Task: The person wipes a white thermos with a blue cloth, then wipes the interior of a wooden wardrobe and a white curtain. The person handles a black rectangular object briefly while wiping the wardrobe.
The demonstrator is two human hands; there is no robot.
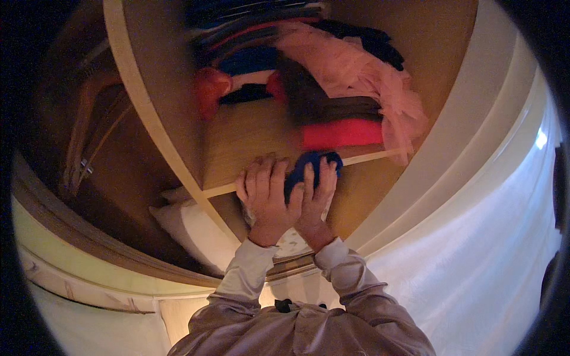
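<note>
Both my hands are at the front edge of a wooden wardrobe shelf. My right hand grips a dark blue cloth bundle, its fingers over the cloth. Against the bundle's left side rests my left hand, fingers stretched forward and a little blurred; whether it grips the cloth cannot be told. Behind them on the shelf lie a folded bright red cloth, dark folded clothes and a pink tulle garment. A pale patterned cloth shows below my wrists.
Left of the upright wooden divider, hangers hang in a dark compartment above a white pillow-like item. A red shiny item and dark blue clothes lie deeper on the shelf. White fabric hangs at the right.
</note>
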